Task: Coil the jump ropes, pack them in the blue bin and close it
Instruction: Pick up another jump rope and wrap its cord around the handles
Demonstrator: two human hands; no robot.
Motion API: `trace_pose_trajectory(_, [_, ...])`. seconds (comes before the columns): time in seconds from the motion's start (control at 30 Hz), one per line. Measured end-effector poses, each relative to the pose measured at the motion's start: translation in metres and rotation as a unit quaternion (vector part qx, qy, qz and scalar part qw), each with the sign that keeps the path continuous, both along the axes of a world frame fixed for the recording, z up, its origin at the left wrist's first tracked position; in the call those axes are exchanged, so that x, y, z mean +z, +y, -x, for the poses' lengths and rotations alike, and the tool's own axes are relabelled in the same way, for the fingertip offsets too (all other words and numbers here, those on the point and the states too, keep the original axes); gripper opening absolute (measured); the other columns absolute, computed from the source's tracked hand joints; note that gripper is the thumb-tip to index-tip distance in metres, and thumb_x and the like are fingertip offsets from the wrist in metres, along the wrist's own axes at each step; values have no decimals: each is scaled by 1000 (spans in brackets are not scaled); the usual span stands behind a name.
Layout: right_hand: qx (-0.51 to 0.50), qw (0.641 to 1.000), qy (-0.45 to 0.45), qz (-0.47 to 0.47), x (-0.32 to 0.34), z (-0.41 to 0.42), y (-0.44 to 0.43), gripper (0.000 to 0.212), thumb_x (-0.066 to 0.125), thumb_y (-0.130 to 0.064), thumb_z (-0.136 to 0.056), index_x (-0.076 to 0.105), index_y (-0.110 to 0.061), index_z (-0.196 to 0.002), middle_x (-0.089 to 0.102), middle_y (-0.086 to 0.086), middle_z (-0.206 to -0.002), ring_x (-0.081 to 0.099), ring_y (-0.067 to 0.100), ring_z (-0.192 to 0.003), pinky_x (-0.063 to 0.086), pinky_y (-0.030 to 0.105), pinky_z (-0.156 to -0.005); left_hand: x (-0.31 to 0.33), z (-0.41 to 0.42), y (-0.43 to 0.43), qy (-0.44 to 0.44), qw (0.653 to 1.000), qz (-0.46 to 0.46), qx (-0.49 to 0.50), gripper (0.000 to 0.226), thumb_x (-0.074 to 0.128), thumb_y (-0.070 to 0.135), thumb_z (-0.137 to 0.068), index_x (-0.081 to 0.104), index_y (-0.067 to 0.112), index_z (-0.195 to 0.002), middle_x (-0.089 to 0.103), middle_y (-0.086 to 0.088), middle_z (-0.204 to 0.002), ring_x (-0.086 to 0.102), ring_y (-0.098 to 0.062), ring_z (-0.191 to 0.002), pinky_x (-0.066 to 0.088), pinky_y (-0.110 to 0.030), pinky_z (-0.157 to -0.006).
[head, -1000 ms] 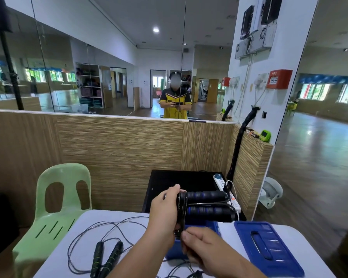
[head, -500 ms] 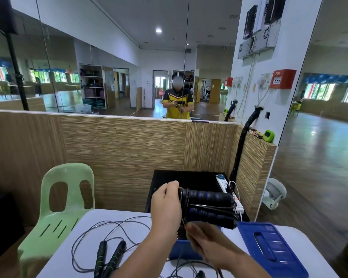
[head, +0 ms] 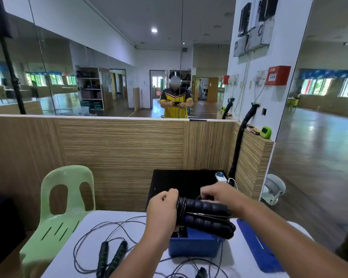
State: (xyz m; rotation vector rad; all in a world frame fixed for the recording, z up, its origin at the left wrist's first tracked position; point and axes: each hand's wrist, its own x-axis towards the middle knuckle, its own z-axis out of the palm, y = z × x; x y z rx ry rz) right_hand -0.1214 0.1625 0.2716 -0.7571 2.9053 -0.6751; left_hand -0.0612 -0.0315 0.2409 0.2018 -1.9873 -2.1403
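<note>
Jump rope [head: 205,215] hangs over most of bin [head: 195,247] mouth. Loose rope [head: 109,255] clutters near-left table [head: 88,251], lid [head: 257,249] lies right. Far-left table probably free.

Bright, even indoor light from a ceiling lamp [head: 154,30] and windows [head: 329,88]; glare streaks the glossy floor [head: 313,125]; wide-angle bending at the edges; faint, soft shadows; sharp focus overall.
</note>
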Motion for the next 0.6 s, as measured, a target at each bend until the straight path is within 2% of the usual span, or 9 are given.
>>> trace_pose_trajectory(0.1, [64,989,98,-87,29,1,-2,51,64,-63,-85,54,-16,-72,55,-2,-64,49,9,-61,40,30,-59,-6,-3,0,-11,1000,8,-11,35,56,24,-93,35,6,-71,33,-8,-71,34,-23,-65,33,-24,-45])
trace_pose_trajectory(0.2, [63,979,110,-158,52,-2,-9,54,65,-72,-80,56,-19,-72,56,-3,-65,51,10,-61,43,35,-58,-8,-4,2,-15,999,29,-8,32,57,21,-93,38,15,-67,32,-8,-67,35,-22,-62,32,-24,-43])
trace_pose_trajectory(0.37, [68,969,93,-219,77,-14,-23,34,56,-59,-95,58,-27,-81,59,-7,-77,55,12,-72,42,33,-61,-13,-2,1,-22,998,57,-16,35,57,25,-92,36,19,-65,35,-7,-66,38,-22,-60,33,-33,-49])
trace_pose_trajectory(0.43, [54,972,72,-218,80,-19,-28,31,53,-52,-99,56,-28,-79,58,-8,-79,54,10,-72,41,32,-62,-13,-2,0,-23,998,62,-19,35,57,29,-92,37,19,-64,37,-6,-65,40,-21,-59,35,-36,-51])
trace_pose_trajectory(0.5, [37,982,46,-182,81,-26,-32,33,51,-47,-102,54,-29,-75,57,-9,-79,53,8,-71,39,30,-63,-13,0,-1,-21,997,75,-13,39,57,41,-89,39,22,-60,40,-5,-62,44,-21,-56,37,-37,-52])
trace_pose_trajectory(0.6, [10,994,-7,-107,79,-39,-35,32,46,-32,-103,64,-21,-79,62,-10,-77,57,6,-69,40,23,-61,-19,5,-4,-22,994,106,17,43,51,62,-78,43,26,-55,42,-1,-56,47,-21,-54,43,-42,-52])
